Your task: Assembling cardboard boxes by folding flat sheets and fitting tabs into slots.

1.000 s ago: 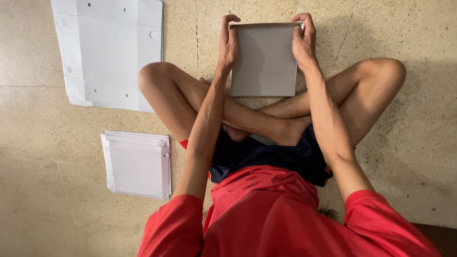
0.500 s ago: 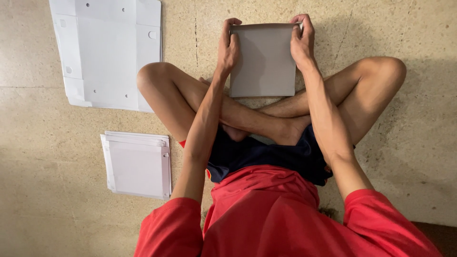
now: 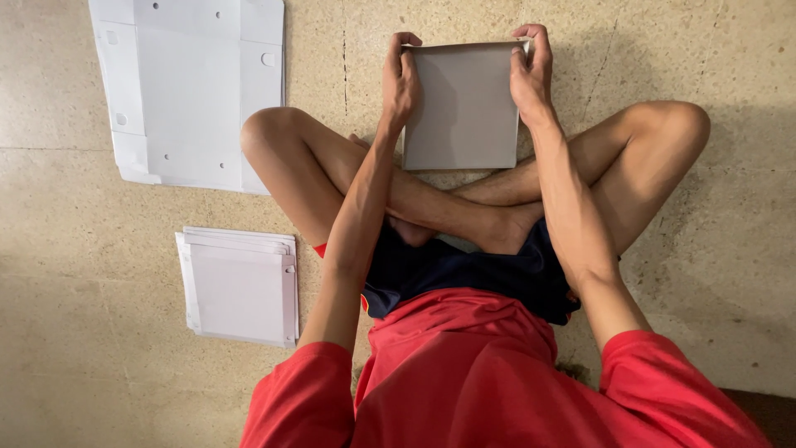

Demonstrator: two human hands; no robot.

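Note:
I sit cross-legged on a speckled stone floor and hold a grey rectangular cardboard piece (image 3: 463, 106) out in front of my shins. My left hand (image 3: 400, 79) grips its left edge with the fingers curled over the top corner. My right hand (image 3: 531, 70) grips its right edge the same way. The piece looks folded, with its flat face turned toward me. Its lower edge rests near my crossed legs.
A large flat white die-cut cardboard sheet (image 3: 191, 87) lies on the floor at the upper left. A stack of several smaller folded white cardboard pieces (image 3: 240, 286) sits beside my left knee. My knees spread wide to both sides.

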